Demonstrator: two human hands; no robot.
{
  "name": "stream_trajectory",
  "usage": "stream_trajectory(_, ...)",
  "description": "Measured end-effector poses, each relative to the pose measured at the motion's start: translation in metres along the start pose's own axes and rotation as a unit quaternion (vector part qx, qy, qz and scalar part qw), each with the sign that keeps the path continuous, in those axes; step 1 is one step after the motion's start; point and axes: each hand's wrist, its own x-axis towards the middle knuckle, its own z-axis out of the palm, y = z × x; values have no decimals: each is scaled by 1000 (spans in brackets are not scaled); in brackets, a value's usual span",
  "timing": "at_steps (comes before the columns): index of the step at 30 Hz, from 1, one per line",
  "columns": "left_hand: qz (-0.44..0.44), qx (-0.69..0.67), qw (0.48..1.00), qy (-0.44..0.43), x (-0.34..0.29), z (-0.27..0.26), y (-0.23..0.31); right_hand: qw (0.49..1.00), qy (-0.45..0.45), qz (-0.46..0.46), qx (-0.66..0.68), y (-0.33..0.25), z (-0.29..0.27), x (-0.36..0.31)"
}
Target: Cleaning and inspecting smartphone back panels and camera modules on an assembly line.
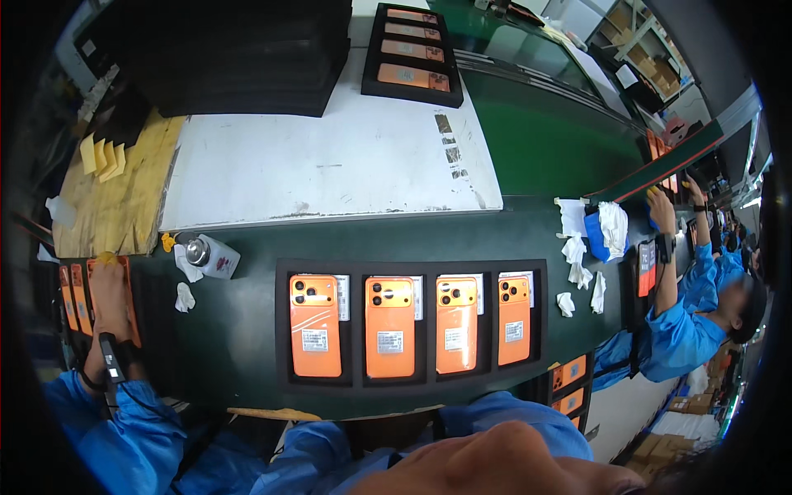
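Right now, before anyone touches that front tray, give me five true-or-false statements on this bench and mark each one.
1. The black front tray holds four orange phones. True.
2. Those phones lie with their cameras hidden underneath. False: the camera side faces up, and each back carries a whitish label.
3. The small bottle is to the right of the front tray. False: the bottle is to its left.
4. Crumpled white wipes lie to the right of the front tray. True.
5. A hand is resting on the front tray. False: no hand touches it.
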Motion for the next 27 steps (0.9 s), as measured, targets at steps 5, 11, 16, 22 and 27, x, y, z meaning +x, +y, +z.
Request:
stream_trajectory(5, 57, 15, 998, 16, -13, -2, 36, 1000, 27, -14, 0, 12, -30, -14)
stream_trajectory(11, 152, 63, 986, 39, -39, -4, 68, 992, 89, -80, 32, 15, -65, -20)
stream_trajectory(16, 299, 103, 945, 89, -68, 14, 73, 968, 148, -188, 81, 7, -137, -50)
stream_trajectory(22, 279, 213, 935, -37, -156, 13, 115, 961, 229, -146, 46, -3, -125, -111)
stream_trajectory(27, 391, 94, 915, 42, -222, -1, 148, 933, 252, -254, -28, -20, -102, -160)
